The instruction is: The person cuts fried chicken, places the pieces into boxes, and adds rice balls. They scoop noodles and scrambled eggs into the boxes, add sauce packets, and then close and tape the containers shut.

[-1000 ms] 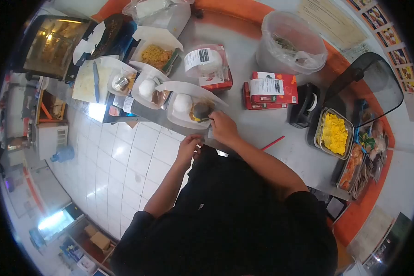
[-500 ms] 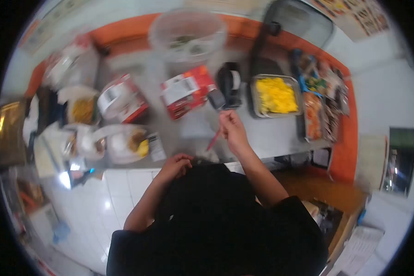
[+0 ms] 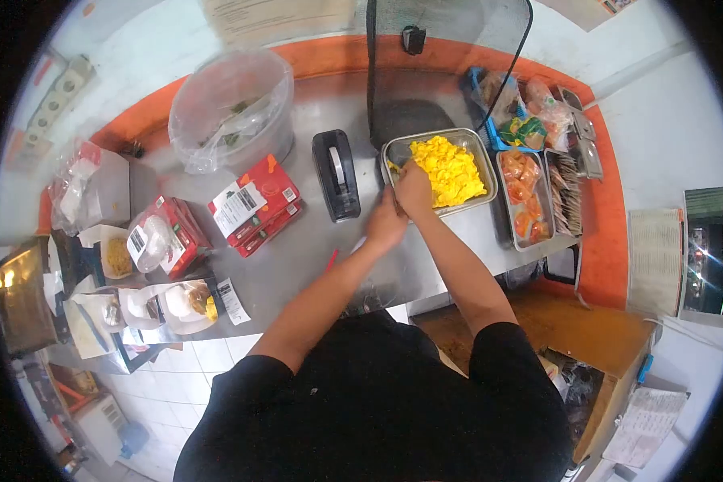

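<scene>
My right hand point(image 3: 414, 193) is closed at the left end of a metal tray point(image 3: 480, 203), over a heap of yellow scrambled egg point(image 3: 451, 170). A flat-headed utensil showed in that hand half a second ago; its head is now hidden behind the hand and the food. My left hand point(image 3: 386, 222) is bent in at the tray's near left corner, against the right hand, its fingertips partly hidden by the rim. A thin red stick point(image 3: 332, 259) shows beside my left forearm. To the left of both hands stands a black tape dispenser point(image 3: 336, 175).
Red printed boxes point(image 3: 255, 204) and a lined plastic tub point(image 3: 231, 112) stand left. Open food boxes point(image 3: 186, 307) line the front left. A tray of orange pieces in bags point(image 3: 525, 197) sits right, with a blue basket point(image 3: 500, 88) behind. A mesh cover point(image 3: 450, 56) rises behind the egg tray.
My right hand has moved right and forward, into the egg tray. My left hand has come up from the counter's front edge to the tray corner. The view has shifted too.
</scene>
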### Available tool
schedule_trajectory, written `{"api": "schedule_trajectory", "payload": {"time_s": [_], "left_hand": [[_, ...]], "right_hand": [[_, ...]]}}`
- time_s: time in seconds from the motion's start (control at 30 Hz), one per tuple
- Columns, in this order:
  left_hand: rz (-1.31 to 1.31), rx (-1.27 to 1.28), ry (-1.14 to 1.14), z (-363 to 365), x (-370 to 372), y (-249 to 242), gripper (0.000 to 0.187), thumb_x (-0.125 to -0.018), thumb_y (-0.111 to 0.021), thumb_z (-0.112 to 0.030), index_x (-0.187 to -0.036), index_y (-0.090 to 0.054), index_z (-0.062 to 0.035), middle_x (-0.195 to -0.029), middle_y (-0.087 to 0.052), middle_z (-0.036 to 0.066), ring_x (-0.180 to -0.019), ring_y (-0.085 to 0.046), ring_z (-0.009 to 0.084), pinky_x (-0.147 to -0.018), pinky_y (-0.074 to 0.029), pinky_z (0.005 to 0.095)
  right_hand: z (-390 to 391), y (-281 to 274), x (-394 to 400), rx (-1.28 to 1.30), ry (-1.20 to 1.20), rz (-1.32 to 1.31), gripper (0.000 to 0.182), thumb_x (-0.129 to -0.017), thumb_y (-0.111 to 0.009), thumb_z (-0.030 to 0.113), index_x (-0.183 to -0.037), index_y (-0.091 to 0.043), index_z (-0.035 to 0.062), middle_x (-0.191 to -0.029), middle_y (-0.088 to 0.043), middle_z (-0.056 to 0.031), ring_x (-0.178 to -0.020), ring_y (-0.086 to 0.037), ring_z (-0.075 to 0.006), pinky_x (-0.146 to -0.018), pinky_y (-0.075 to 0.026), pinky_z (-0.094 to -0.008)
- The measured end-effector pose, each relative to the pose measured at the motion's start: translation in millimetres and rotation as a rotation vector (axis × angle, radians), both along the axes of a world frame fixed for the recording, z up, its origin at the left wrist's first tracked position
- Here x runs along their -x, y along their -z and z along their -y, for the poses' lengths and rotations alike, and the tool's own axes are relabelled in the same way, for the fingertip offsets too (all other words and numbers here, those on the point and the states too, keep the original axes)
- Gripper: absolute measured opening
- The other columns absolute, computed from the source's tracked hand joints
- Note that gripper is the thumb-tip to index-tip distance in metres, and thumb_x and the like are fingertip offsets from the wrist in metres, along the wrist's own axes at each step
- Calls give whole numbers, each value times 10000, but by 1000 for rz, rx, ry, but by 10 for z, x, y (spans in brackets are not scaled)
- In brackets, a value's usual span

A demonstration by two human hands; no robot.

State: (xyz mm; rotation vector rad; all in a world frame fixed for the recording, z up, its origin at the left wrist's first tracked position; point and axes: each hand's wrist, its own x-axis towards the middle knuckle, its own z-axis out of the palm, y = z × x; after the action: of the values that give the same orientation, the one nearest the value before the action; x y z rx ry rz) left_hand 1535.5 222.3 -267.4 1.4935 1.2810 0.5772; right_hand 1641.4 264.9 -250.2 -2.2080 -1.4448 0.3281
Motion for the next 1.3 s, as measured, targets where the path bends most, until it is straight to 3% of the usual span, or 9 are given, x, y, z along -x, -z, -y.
{"api": "schedule_trajectory", "payload": {"time_s": [0.17, 0.27, 0.33, 0.47, 0.5, 0.77, 1.03, 1.13, 1.3], "left_hand": [[166, -76, -85, 0, -140, 142, 726, -868, -596, -98, -1483, -247, 66, -1099, -620, 324, -965, -651, 426, -806, -515, 477], [31, -27, -67, -7, -135, 84, 733, -845, -580, -61, -1484, -245, 67, -1082, -627, 315, -959, -649, 428, -816, -513, 472], [57, -31, -52, -25, -129, 94, 740, -835, -574, -53, -1487, -244, 63, -1082, -628, 313, -956, -650, 427, -821, -514, 467], [17, -110, -62, -29, -147, 106, 741, -835, -571, -55, -1493, -245, 47, -1072, -636, 305, -955, -650, 424, -823, -513, 466], [19, -70, -44, -27, -134, 77, 738, -839, -576, -65, -1491, -249, 48, -1068, -641, 300, -952, -652, 422, -819, -514, 463], [68, 42, 62, -26, 97, 79, 784, -877, -672, -225, -1500, -270, 28, -907, -669, 174, -711, -661, 289, -703, -529, 382], [226, 368, 360, 736, 1739, -665, 579, -963, -611, -246, -1474, -408, -65, -842, -631, 51, -528, -557, 104, -442, -452, 259], [307, 557, 218, 1099, 2530, -735, 560, -961, -608, -241, -1461, -429, -66, -876, -634, 49, -522, -552, 98, -428, -435, 235], [388, 591, -273, 1674, 3897, -636, 470, -966, -569, -174, -1419, -485, -80, -859, -620, 45, -567, -559, 89, -467, -451, 232]], "right_hand": [[-17, 7, -84, 142, -128, -35, 171, -843, -549, 113, -898, -615, -35, -856, -658, -312, -827, -653, -472, -738, -509, -546], [-152, 447, -376, 26, -328, -36, 164, -877, -605, 158, -923, -627, 2, -748, -660, -253, -668, -659, -399, -596, -514, -466], [-191, 70, -455, 248, -202, -446, 132, -895, -620, 172, -909, -612, 41, -652, -584, -129, -531, -562, -259, -466, -415, -379], [-144, -126, -686, 419, -82, -1079, 148, -905, -614, 183, -913, -590, 37, -582, -509, -46, -481, -479, -148, -401, -346, -308], [-87, -208, -674, 398, -20, -1182, 101, -942, -584, 171, -890, -571, 86, -586, -419, 21, -450, -384, -85, -368, -233, -261], [268, -313, -759, 169, 199, -1421, 109, -963, -598, 161, -901, -509, 149, -648, -402, 54, -466, -324, -40, -390, -211, -208], [533, -758, -687, -127, 215, -1531, 131, -964, -591, 136, -870, -499, 145, -665, -405, 57, -490, -354, -47, -398, -249, -204], [610, -1020, -266, -138, 99, -1558, 136, -978, -567, 120, -862, -498, 136, -668, -412, 62, -511, -368, -32, -401, -269, -191], [769, -1491, 1493, 373, 68, -1615, 95, -972, -573, 121, -905, -510, 143, -652, -388, 66, -517, -358, -26, -402, -265, -183]]}}
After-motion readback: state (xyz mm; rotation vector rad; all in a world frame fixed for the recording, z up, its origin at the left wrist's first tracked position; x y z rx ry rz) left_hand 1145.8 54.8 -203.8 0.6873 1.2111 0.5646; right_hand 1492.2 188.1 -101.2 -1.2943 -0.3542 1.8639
